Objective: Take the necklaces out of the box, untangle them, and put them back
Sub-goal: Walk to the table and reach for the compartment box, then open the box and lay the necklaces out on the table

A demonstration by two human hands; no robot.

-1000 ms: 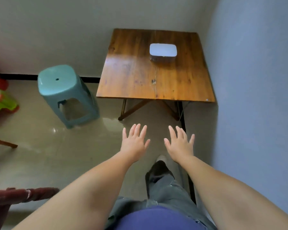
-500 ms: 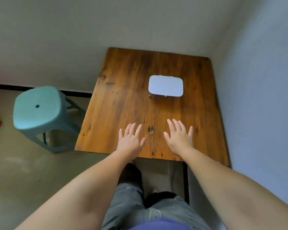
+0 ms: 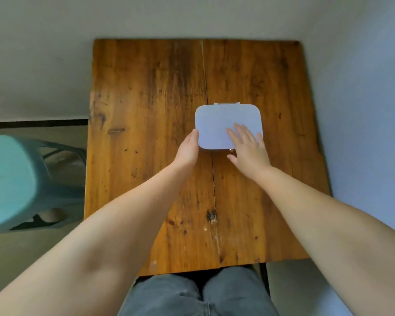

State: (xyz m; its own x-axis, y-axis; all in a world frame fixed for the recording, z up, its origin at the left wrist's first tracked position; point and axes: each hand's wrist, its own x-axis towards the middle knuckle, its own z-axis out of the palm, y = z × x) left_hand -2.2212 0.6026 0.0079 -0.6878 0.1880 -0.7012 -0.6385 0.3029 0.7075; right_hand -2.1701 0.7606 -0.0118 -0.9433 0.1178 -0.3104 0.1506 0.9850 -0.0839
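Note:
A white box [image 3: 221,120] with rounded corners lies closed on the wooden table [image 3: 151,106], slightly right of the middle. A small hinge tab shows at its far edge. My left hand [image 3: 188,149] presses its fingertips against the box's left side. My right hand [image 3: 249,145] lies flat with spread fingers on the lid's near right corner, thumb below the front edge. No necklace is visible; the box's inside is hidden.
A teal plastic stool [image 3: 14,183] stands on the floor to the left of the table. Walls close in behind the table and along its right side. My grey-trousered knees [image 3: 198,295] sit at the table's near edge.
I have come up to the table, and the view now looks down on it. Both hands moved forward from the near part of the table onto the box.

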